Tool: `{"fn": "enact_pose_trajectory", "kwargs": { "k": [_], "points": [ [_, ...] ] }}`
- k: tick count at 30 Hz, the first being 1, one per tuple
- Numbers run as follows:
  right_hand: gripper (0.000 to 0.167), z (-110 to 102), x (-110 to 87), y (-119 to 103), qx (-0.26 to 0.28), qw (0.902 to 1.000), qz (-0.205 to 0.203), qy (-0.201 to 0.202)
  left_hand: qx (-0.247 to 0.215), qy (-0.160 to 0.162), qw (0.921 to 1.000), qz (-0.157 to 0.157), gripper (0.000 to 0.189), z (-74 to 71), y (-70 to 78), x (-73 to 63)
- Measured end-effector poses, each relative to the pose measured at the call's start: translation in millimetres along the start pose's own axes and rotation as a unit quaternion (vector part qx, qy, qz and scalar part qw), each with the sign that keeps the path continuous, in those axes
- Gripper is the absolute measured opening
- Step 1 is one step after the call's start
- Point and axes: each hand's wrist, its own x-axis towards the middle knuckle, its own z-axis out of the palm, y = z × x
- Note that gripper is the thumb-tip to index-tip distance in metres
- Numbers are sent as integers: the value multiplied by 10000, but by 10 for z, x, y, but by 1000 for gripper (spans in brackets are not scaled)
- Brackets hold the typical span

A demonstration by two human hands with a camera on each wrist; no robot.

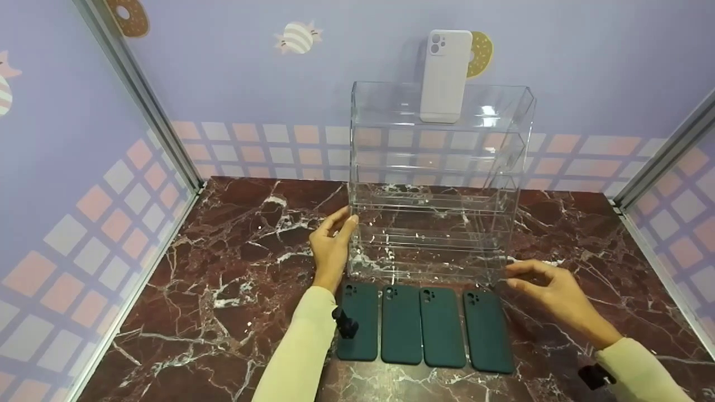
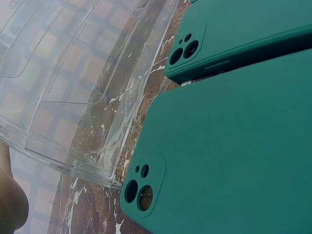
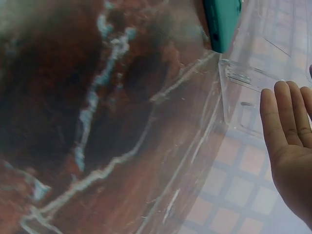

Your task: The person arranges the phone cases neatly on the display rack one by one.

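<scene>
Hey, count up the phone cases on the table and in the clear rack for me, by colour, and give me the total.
Green phone cases: 4, lying on the table
White phone case: 1, in the clear rack's top tier
Total: 5

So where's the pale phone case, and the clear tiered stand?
Pale phone case [image 1: 445,81]: head view, middle of its back.
Clear tiered stand [image 1: 433,208]: head view, front of a middle tier.

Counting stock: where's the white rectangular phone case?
In the head view, right of centre, the white phone case stands in the top tier of the clear tiered rack.
</scene>
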Motion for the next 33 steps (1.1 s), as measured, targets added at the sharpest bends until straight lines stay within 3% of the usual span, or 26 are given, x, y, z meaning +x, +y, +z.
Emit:
{"fn": "enact_pose_trajectory", "kwargs": {
  "k": [4,13,26,33],
  "points": [
    [35,54,-44,42,137,9996,174,-181,84,-5,10000,-20,31,-1,-1,-1],
    [36,135,-81,157,-492,9976,-71,-491,37,79,10000,23,31,21,-2,7],
    [46,194,-64,210,-430,9947,-194,-914,-70,74,9999,-45,31,17,4,-3],
    [52,201,-69,222,-483,9918,-257,-1151,109,82,9999,-14,32,3,-12,6]
  ]
}}
